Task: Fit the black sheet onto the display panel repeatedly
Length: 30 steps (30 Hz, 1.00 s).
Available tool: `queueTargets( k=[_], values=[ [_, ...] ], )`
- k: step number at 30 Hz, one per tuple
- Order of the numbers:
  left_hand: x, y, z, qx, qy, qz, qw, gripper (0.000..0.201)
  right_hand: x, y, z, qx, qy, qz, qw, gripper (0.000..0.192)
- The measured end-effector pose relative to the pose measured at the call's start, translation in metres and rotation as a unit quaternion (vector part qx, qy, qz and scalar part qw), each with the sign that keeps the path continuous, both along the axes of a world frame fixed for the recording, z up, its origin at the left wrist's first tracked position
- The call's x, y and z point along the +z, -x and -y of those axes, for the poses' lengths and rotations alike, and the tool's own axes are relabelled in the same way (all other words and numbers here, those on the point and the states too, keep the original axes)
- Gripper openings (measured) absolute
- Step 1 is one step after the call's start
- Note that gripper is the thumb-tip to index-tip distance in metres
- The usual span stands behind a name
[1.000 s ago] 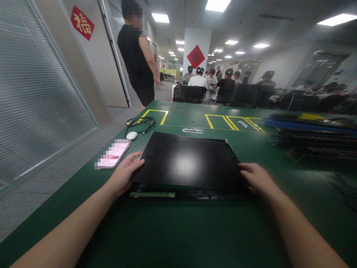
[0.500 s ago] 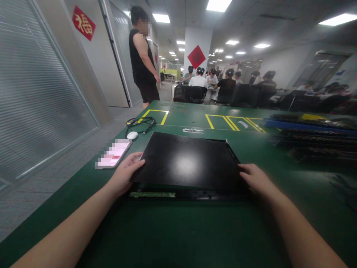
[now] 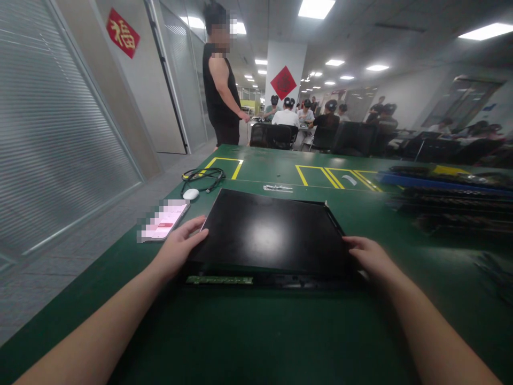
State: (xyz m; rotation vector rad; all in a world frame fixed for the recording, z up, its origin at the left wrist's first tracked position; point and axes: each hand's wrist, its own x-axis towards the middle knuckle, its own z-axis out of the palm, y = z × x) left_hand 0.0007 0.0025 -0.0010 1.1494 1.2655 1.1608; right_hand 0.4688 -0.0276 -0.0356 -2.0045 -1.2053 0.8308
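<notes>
A flat black display panel [image 3: 268,232] lies on the green table [image 3: 256,331] in front of me, with a narrow green circuit strip [image 3: 219,279] along its near edge. My left hand [image 3: 177,248] grips the panel's left near edge, thumb on top. My right hand [image 3: 369,256] grips the right near corner in the same way. The fingers under the panel are hidden.
A phone [image 3: 163,219], a white mouse [image 3: 191,194] and a black cable [image 3: 202,176] lie left of the panel. Stacked dark trays [image 3: 449,195] fill the right side. A person in black [image 3: 222,91] stands beyond the table; several seated people work farther back.
The standing person in black has walked to the right along the far side. My hands and the panel have stayed where they were.
</notes>
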Motion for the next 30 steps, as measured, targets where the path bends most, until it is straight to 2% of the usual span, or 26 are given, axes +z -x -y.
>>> queueTargets(
  k=[2,6,9,16,19,25,30],
  values=[
    [-0.002,0.003,-0.002,0.005,-0.021,-0.049,0.999,0.065,-0.002,-0.002,0.0,0.005,-0.006,0.0,1.0,0.052],
    [-0.001,0.005,-0.003,0.028,-0.07,-0.142,0.987,0.051,-0.003,-0.003,0.0,0.014,-0.002,0.015,1.0,0.052],
    [-0.002,0.007,-0.005,0.023,-0.09,-0.195,0.976,0.044,-0.003,-0.004,-0.001,0.017,0.003,0.018,1.0,0.053],
    [-0.015,0.015,-0.011,-0.016,-0.112,-0.279,0.954,0.056,-0.008,-0.006,-0.002,0.013,0.0,-0.026,1.0,0.055],
    [-0.017,0.016,-0.012,-0.03,-0.115,-0.314,0.942,0.054,-0.004,-0.003,-0.001,0.005,-0.001,-0.009,1.0,0.056],
    [-0.017,0.017,-0.013,-0.047,-0.127,-0.412,0.901,0.049,-0.001,-0.003,0.0,0.011,0.003,0.015,1.0,0.056],
    [-0.019,0.018,-0.014,-0.053,-0.135,-0.437,0.888,0.051,-0.005,-0.008,-0.002,0.019,-0.004,0.034,0.999,0.054]
  ],
)
